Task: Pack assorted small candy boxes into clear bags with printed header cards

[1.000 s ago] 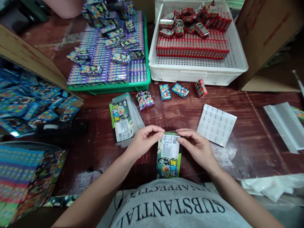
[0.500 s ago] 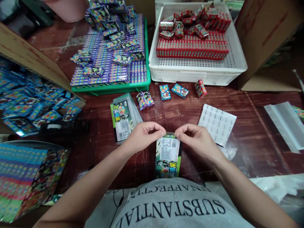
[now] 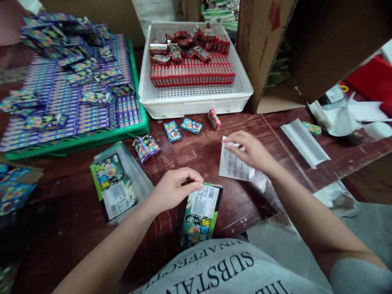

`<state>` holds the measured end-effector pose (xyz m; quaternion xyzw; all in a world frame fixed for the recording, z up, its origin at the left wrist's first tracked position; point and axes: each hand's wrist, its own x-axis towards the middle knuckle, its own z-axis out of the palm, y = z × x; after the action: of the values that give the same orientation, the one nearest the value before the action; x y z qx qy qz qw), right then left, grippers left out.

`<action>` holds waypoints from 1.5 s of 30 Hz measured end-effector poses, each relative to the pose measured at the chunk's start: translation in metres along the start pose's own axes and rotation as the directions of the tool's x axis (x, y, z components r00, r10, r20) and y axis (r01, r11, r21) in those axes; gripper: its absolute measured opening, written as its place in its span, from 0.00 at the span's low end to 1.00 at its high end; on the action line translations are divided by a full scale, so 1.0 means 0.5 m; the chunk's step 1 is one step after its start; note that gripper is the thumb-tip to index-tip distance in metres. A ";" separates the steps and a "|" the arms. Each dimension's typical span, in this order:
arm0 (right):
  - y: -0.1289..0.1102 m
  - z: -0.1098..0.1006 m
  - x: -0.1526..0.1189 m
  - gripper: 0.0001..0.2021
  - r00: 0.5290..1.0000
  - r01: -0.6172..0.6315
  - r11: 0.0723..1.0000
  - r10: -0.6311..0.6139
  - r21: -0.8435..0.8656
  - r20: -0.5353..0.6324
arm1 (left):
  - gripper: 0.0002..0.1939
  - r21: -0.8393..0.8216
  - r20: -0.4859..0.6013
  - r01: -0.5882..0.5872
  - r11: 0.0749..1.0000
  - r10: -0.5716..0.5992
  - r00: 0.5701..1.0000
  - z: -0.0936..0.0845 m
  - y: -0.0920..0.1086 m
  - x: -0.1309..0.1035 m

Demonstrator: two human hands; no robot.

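Hands and packet at the table. The left hand (image 3: 176,188) pinches the top edge of the packet (image 3: 203,204) between thumb and fingers; the packet lies just in front of the shirt (image 3: 211,267), label up and aslant. The right hand (image 3: 252,152) is at the upper edge of the sheet (image 3: 235,165), fingers bent and partly spread; whether they grip it cannot be told. To the left lies the stack (image 3: 118,185); beyond are the purple pack (image 3: 146,147), two blue boxes (image 3: 173,131) and the red box (image 3: 214,120). Likely faults: (a) the packet could swivel or its top edge gape, since one pinch alone appears to secure it; (b) the sheet could slide or lift whole, if drawn by its edge with nothing pressing it down; (c) the red box, near the right fingers, could be knocked by a wide reach
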<state>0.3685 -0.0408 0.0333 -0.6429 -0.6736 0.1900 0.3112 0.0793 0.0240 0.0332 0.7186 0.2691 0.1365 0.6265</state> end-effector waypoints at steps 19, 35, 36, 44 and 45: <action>-0.012 -0.084 -0.063 0.09 0.963 -0.121 0.923 0.021 0.365 0.269 | 0.02 0.194 0.135 -0.079 0.978 0.053 0.989 0.109 -0.023 0.128; -0.122 0.088 -0.023 0.22 0.872 -0.398 0.666 0.060 0.631 0.486 | 0.07 0.085 -0.112 0.055 0.995 -0.046 0.993 0.034 -0.009 -0.030; -0.126 0.090 -0.028 0.23 0.883 -0.371 0.696 0.058 0.615 0.466 | 0.07 0.086 -0.113 0.056 0.995 -0.046 0.992 0.033 -0.010 -0.032; -0.168 0.107 -0.090 0.29 0.989 0.105 0.993 -0.109 0.046 0.095 | 0.09 0.033 -0.178 0.056 0.998 -0.049 0.983 0.028 -0.014 -0.055; -0.173 0.112 -0.094 0.30 0.987 0.127 0.992 -0.128 0.012 0.093 | 0.09 0.015 -0.188 0.051 0.999 -0.047 0.981 0.029 -0.012 -0.059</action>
<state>0.2656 -0.0880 0.0407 -0.5878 -0.7267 0.2018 0.2928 0.0616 -0.0040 0.0291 0.7019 0.3459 0.1854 0.5944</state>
